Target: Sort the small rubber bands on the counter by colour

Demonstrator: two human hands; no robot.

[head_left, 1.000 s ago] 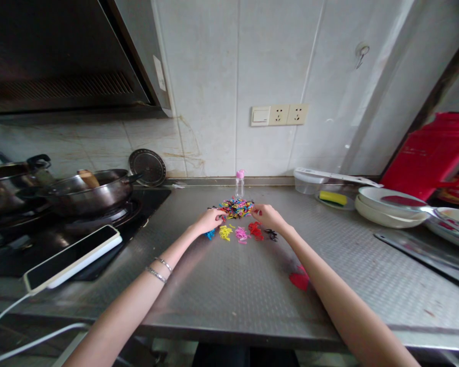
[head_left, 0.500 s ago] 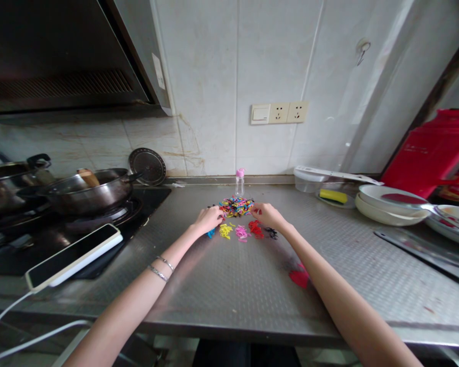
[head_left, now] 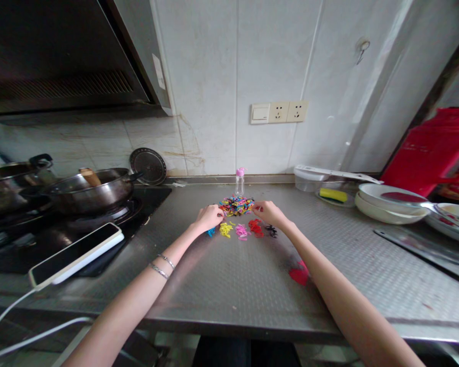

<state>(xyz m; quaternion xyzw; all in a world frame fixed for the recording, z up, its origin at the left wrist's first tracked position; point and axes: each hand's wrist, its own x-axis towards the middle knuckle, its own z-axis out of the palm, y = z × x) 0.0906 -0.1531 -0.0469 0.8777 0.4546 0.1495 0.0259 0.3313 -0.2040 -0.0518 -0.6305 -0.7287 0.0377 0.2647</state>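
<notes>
A mixed pile of small colourful elastic bands (head_left: 237,205) lies on the metal counter, with my hands on either side. At its left edge my left hand (head_left: 210,217) has its fingers pinched together, over the small blue heap (head_left: 210,232). My right hand (head_left: 269,212) is pinched at the pile's right edge. Whatever either pinch holds is too small to make out. In front of the pile, sorted heaps form a row: yellow (head_left: 225,230), pink (head_left: 242,232), red (head_left: 256,228) and black (head_left: 271,231). Behind it stands a clear bottle with a pink cap (head_left: 240,173).
On the left are a stove with a steel pan (head_left: 87,192) and a phone (head_left: 74,255) on a cable. To the right stand a plastic tub (head_left: 309,181), a yellow sponge (head_left: 333,195), stacked bowls (head_left: 386,211), a knife (head_left: 416,250) and a red thermos (head_left: 430,153).
Both hands stay at the pile's edges with only slight finger movement. My right fingertips have shifted a little to the right. The heaps look the same.
</notes>
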